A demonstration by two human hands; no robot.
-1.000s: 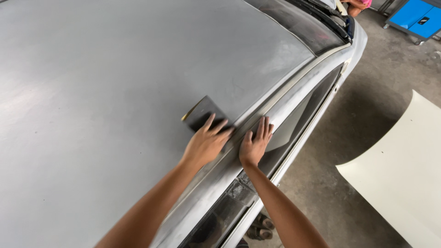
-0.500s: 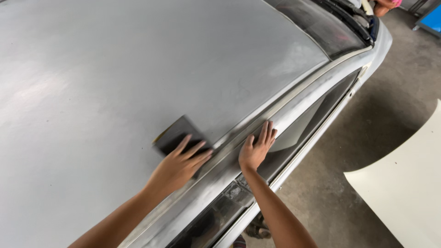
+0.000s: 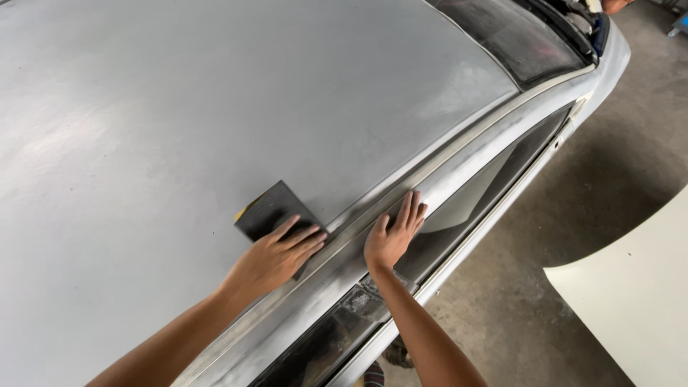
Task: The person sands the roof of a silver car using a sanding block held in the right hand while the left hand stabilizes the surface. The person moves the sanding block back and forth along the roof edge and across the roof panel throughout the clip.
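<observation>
A dull grey, sanded car roof (image 3: 179,107) fills most of the head view. My left hand (image 3: 272,258) lies flat on a dark rectangular sanding pad (image 3: 269,209) with a yellow edge, pressing it onto the roof beside the roof rail. My right hand (image 3: 393,235) rests flat, fingers together and stretched out, on the sanded roof rail (image 3: 459,154) just above the side window (image 3: 494,193). It holds nothing.
The windscreen (image 3: 516,32) and wipers sit at the top right, where another person's hand shows at the frame edge. A cream-coloured loose body panel (image 3: 638,287) lies on the concrete floor (image 3: 595,193) at the right. A shoe shows at the bottom.
My left hand has slid the sanding pad toward me and left along the roof. My right hand has kept its place on the rail.
</observation>
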